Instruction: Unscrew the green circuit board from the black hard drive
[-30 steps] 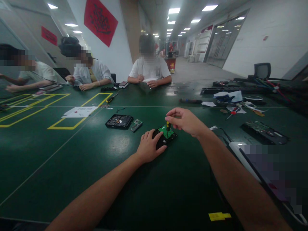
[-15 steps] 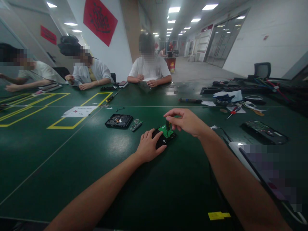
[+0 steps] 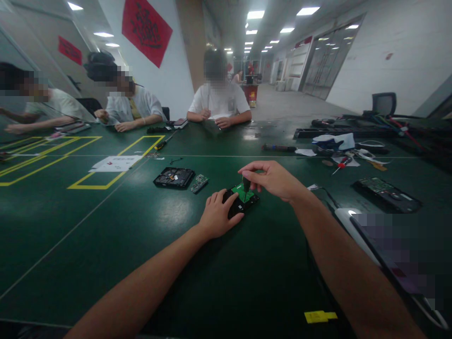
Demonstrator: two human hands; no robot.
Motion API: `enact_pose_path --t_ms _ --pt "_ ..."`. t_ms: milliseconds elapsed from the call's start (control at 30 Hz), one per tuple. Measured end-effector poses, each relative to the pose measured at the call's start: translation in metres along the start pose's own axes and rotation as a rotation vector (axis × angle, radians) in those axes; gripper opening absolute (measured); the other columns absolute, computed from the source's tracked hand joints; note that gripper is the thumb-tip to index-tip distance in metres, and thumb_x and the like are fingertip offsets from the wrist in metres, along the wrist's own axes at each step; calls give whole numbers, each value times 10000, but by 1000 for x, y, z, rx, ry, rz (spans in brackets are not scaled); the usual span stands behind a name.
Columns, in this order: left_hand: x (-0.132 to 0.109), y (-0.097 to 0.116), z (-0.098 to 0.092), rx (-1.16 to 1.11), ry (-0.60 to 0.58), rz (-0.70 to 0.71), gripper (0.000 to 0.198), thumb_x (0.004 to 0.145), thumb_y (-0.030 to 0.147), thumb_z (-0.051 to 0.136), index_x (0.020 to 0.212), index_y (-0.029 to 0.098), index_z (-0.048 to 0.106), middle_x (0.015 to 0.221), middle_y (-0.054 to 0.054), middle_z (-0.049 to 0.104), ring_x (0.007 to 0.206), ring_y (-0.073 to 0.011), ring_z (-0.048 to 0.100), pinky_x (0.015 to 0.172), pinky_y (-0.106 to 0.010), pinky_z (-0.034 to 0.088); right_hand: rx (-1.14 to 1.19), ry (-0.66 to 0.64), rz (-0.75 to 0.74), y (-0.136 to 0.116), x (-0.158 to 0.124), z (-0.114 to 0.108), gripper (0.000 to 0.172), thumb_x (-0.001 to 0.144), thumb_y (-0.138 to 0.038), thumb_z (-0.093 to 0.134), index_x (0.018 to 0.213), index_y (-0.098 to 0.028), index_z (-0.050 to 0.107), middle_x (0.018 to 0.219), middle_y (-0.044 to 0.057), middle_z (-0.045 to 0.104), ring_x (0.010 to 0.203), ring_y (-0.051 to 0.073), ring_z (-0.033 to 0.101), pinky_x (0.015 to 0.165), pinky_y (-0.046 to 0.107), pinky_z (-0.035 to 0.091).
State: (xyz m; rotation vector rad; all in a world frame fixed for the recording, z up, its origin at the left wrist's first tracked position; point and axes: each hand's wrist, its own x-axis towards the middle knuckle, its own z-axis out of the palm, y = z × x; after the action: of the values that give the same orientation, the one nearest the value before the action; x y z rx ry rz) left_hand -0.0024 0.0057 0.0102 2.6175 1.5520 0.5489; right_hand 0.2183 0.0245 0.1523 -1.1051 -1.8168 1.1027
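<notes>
A black hard drive [image 3: 243, 205] with a green circuit board [image 3: 243, 193] on top lies on the green table [image 3: 106, 226]. My left hand [image 3: 218, 214] rests on its near left side, fingers curled over the edge, holding it down. My right hand [image 3: 271, 179] pinches the top of a small screwdriver [image 3: 246, 184] that stands upright with its tip on the green board.
A second opened hard drive [image 3: 173, 178] and a loose green board [image 3: 200, 183] lie to the left. Tools, cables and another drive [image 3: 386, 193] crowd the right side. Three people sit at the far side. A yellow tag [image 3: 319, 316] lies near me.
My right hand has turned slightly on the screwdriver and dropped a little lower; the left hand and drive stay put.
</notes>
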Motion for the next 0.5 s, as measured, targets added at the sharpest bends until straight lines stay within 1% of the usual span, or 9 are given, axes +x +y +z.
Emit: enact_pose_path --t_ms 133,233,300,367,500 --pt "0 -1 2 -5 -4 1 735 950 639 644 1584 310 469 1601 -157 413 1423 -418 416 1139 -612 388 31 19 32 0 0 0 137 917 -284 736 1017 -194 717 820 29 722 601 126 642 471 240 467" --pt "0 -1 1 -10 -9 -2 737 947 636 649 1588 323 461 1603 -147 412 1422 -417 417 1141 -614 387 62 35 59 -1 0 1 102 928 -276 718 968 -197 668 787 38 716 594 140 649 501 266 502" --pt "0 -1 -1 -8 -11 3 733 952 636 642 1588 317 463 1598 -152 415 1419 -415 422 1141 -609 390 60 51 65 -1 1 2 66 940 -265 688 953 -202 673 753 37 704 607 147 646 535 278 517" --pt "-1 0 -1 -3 -12 6 727 961 634 630 1587 303 467 1593 -164 417 1419 -417 424 1138 -608 393 41 66 66 -2 1 1 49 937 -247 669 951 -211 699 738 30 690 622 144 629 547 274 504" --pt "-1 0 -1 4 -13 4 722 964 636 625 1586 308 465 1596 -160 415 1419 -413 423 1136 -606 394 14 72 67 -2 2 -2 122 917 -214 649 975 -223 756 719 21 665 623 142 596 523 268 444"
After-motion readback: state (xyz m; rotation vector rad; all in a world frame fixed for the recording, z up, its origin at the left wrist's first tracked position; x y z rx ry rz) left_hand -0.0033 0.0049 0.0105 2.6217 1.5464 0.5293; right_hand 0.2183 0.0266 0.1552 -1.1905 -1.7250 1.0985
